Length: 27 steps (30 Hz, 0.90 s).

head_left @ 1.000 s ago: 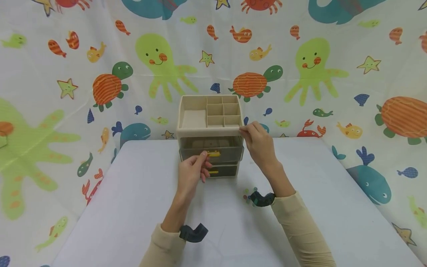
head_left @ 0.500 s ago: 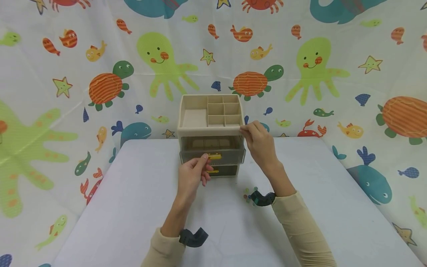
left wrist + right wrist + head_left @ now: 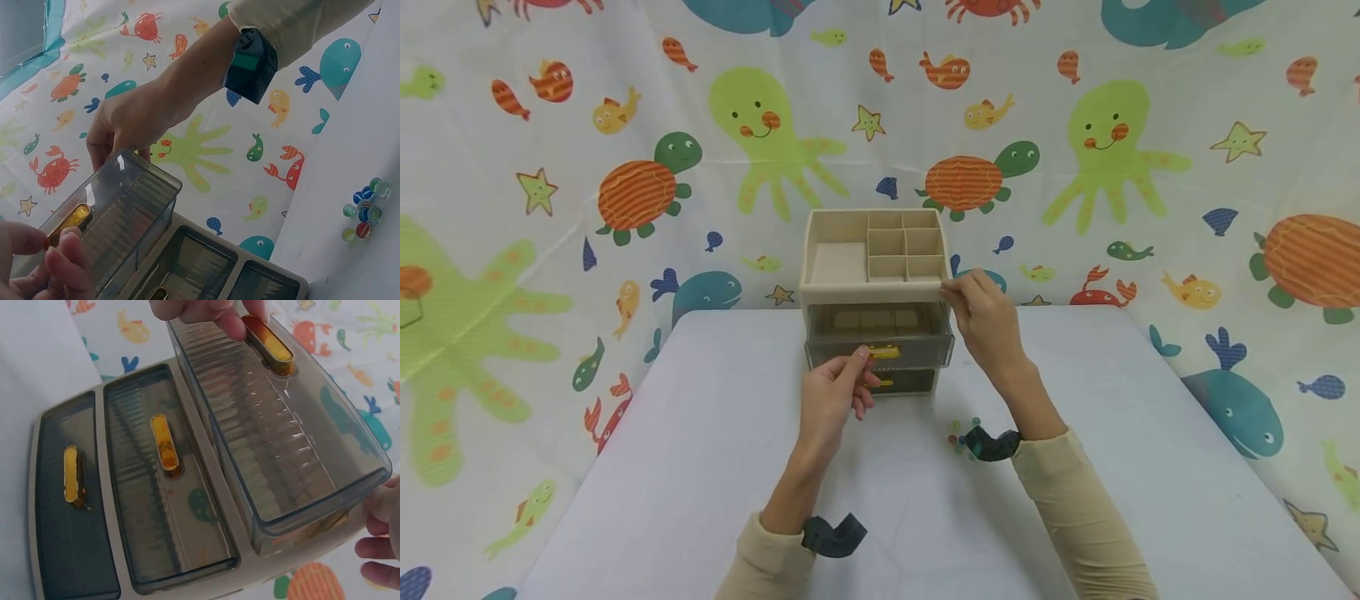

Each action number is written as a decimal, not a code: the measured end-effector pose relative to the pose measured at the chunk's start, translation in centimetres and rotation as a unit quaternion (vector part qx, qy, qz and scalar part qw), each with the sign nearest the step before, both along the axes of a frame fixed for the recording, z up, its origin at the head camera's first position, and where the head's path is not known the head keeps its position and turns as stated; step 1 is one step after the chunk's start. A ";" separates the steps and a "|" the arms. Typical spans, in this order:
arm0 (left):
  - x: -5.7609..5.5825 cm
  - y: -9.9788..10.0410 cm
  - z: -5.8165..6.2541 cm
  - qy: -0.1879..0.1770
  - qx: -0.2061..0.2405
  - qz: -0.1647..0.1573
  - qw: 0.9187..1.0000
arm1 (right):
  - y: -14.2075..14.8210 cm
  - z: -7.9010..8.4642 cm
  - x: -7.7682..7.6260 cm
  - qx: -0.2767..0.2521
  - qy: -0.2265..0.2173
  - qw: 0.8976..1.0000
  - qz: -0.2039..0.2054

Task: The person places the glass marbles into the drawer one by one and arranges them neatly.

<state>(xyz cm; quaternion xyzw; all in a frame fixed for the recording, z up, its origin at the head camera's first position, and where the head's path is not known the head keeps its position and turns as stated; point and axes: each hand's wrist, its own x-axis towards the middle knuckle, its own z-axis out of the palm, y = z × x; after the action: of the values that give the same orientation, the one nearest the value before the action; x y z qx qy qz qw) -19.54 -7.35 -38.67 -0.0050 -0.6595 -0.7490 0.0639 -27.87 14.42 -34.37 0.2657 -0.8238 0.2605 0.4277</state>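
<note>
A beige desktop drawer organizer (image 3: pixel 872 293) stands at the far side of the table, its top divided into open compartments. Its smoky clear top drawer (image 3: pixel 917 353) is pulled partway out, and no contents show inside. My left hand (image 3: pixel 826 398) pinches the gold handle (image 3: pixel 272 345) of that drawer between thumb and fingers. At the organizer's upper right front corner, my right hand (image 3: pixel 990 323) grips the edge, thumb and fingertips on it. In the right wrist view, the two lower drawers, including the middle drawer (image 3: pixel 194 519), are closed.
Several colored glass marbles (image 3: pixel 364 214) lie on the white table (image 3: pixel 722 450), partly behind the right wrist's camera in the head view. Behind the organizer hangs a curtain (image 3: pixel 880 100) printed with sea animals.
My left hand has drawn the top drawer a little farther out toward me. The right hand keeps its grip on the organizer's corner.
</note>
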 end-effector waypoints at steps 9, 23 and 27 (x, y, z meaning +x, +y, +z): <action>0.2 -0.2 0.2 0.009 -0.002 -0.006 1.000 | -0.2 0.1 0.1 -0.004 0.001 1.000 0.004; 0.8 -0.7 0.4 0.014 -0.096 -0.011 0.995 | -0.1 0.0 0.2 -0.004 -0.008 1.000 -0.001; 1.6 -1.0 0.8 0.023 -0.149 -0.003 0.989 | -0.1 -0.1 0.2 -0.008 -0.006 1.000 0.000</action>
<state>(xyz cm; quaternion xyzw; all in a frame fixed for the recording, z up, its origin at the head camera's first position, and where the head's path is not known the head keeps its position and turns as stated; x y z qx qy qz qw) -17.95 -8.34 -37.87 -0.0339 -0.7617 -0.6426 0.0756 -27.63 14.33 -34.46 0.2608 -0.8244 0.2684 0.4247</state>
